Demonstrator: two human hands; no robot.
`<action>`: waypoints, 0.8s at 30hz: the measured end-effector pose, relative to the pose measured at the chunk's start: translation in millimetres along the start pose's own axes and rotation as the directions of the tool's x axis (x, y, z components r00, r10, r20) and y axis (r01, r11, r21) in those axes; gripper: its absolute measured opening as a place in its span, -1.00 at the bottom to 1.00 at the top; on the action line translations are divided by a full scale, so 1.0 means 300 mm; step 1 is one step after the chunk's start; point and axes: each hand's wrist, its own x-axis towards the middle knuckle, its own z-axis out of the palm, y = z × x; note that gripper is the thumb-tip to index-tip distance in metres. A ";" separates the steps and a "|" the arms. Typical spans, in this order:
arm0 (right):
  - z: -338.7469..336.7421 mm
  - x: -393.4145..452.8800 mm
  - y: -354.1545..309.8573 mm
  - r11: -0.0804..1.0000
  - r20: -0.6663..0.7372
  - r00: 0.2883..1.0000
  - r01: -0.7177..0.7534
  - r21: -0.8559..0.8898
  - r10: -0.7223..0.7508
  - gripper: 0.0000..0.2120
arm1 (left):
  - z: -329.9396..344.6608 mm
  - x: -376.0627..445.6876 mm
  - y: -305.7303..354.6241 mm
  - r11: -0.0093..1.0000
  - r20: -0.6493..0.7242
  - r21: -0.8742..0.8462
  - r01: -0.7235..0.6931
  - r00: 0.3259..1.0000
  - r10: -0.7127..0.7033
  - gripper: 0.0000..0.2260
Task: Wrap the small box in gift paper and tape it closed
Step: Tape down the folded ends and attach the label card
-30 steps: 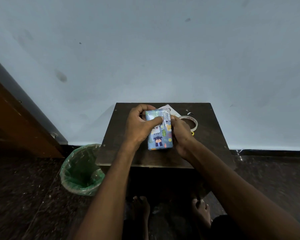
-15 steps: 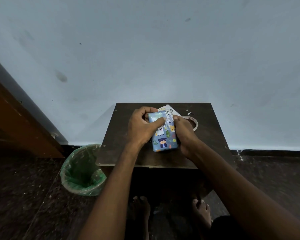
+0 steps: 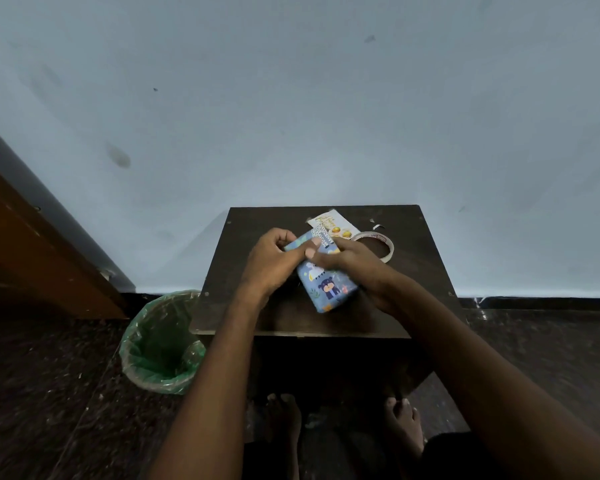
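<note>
A small box wrapped in blue gift paper with cartoon animals [image 3: 328, 285] is held tilted above the dark table [image 3: 426, 271], its near end swung right. My left hand [image 3: 271, 261] grips the box's far left side, thumb lying across the top face. My right hand [image 3: 357, 268] holds its right side, fingers curled over the top near a dotted patch of paper. A roll of tape [image 3: 378, 244] lies just beyond my right hand.
A white card with yellow print [image 3: 333, 224] lies at the table's far side, with a small scrap [image 3: 378, 226] near it. A green-lined bin [image 3: 160, 344] stands on the floor to the left. My bare feet are under the table. The wall is close behind.
Both hands lifted and turned the box, so its near end now points to the lower right. My right hand's fingers moved further over the top face.
</note>
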 end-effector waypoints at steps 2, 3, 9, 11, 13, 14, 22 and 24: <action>-0.014 0.012 0.016 0.992 -0.007 1.000 0.023 -0.121 -0.024 -0.73 | -0.024 0.005 -0.008 0.998 0.066 0.017 0.061 0.996 -0.062 -0.65; -0.020 0.016 0.020 0.990 -0.036 0.999 0.033 -0.136 -0.038 -0.79 | -0.034 0.006 -0.011 0.994 0.088 0.018 0.104 0.990 -0.106 -0.64; -0.029 0.035 0.024 0.873 -0.329 0.888 0.144 -0.466 -0.322 -0.84 | -0.077 0.015 -0.033 0.961 0.057 0.028 0.274 0.960 -0.275 -0.68; -0.031 0.033 0.015 0.842 -0.350 0.864 0.142 -0.521 -0.362 -0.84 | -0.091 0.020 -0.038 0.953 -0.017 0.051 0.298 0.955 -0.298 -0.70; -0.028 0.041 0.019 0.827 -0.336 0.867 0.140 -0.544 -0.367 -0.75 | -0.109 0.020 -0.038 0.948 -0.073 0.160 0.276 0.961 -0.267 -0.75; -0.024 0.045 0.023 0.824 -0.324 0.873 0.140 -0.548 -0.364 -0.65 | -0.118 0.019 -0.036 0.946 -0.068 0.224 0.236 0.972 -0.226 -0.73; -0.006 0.075 0.029 0.819 -0.241 0.904 0.172 -0.547 -0.352 -0.61 | -0.098 0.024 -0.022 0.987 0.163 0.065 0.147 0.974 -0.156 -0.69; -0.008 0.084 0.030 0.811 -0.233 0.905 0.174 -0.559 -0.355 -0.62 | -0.078 0.030 -0.033 0.989 0.059 -0.029 0.147 0.988 -0.145 -0.83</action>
